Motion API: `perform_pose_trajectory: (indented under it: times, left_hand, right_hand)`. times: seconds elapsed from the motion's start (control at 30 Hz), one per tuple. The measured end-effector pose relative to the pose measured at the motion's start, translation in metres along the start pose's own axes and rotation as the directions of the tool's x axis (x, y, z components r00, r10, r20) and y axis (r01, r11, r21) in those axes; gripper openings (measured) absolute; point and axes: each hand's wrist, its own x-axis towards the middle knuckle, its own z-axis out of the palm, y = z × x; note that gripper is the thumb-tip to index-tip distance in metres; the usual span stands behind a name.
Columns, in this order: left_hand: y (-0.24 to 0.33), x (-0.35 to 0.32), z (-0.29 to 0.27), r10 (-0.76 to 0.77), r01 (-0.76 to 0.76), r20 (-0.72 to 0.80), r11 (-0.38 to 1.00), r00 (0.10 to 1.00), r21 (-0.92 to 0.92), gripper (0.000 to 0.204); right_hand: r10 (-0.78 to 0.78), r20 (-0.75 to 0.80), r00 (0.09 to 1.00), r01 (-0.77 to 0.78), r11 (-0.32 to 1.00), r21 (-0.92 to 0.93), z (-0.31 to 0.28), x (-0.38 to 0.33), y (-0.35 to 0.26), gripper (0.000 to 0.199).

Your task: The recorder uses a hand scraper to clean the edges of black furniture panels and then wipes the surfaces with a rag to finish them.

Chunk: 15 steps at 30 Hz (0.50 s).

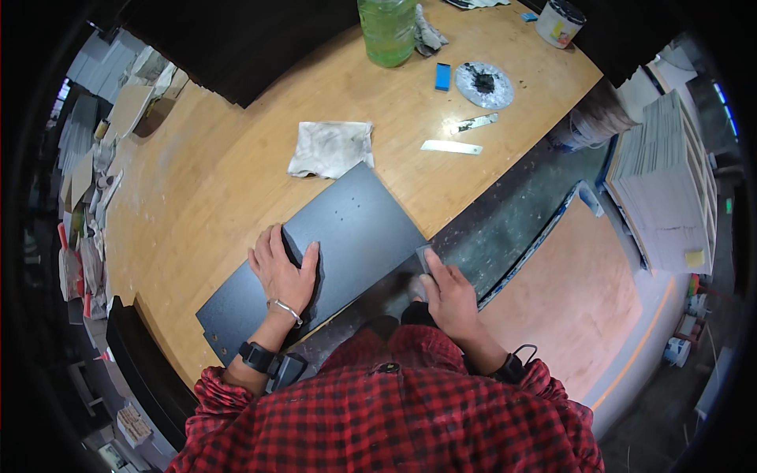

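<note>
The dark grey panel (359, 217) lies slantwise on the near part of the wooden table (213, 189), its right end at the table's near right edge, and the left hand (284, 272) rests on its left half, palm down with fingers spread and holding nothing. At the panel's right end, the right hand (451, 303) has its thumb and fingers closed on a small grey piece (423, 254), whose exact kind I cannot tell. Just beyond the panel lies a stained white cloth (333, 148), with two flat metal strips (451, 147) farther right and a blue block (443, 76) beyond them.
</note>
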Motion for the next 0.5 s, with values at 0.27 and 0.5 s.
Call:
perform_pose_trajectory:
  times: [0.27,0.5]
  left_hand:
    - [0.000,0.000,0.000,-0.004,0.004,-0.003,1.000,1.000,0.007,0.063]
    - [-0.001,0.000,0.002,0.007,-0.006,0.003,1.000,1.000,-0.015,0.065]
  right_hand:
    - [-0.013,-0.065,0.998,0.019,0.995,0.095,0.000,0.008,-0.001,0.043]
    - [-0.015,-0.079,0.997,0.015,1.000,0.004,-0.002,-0.003,0.013,0.041]
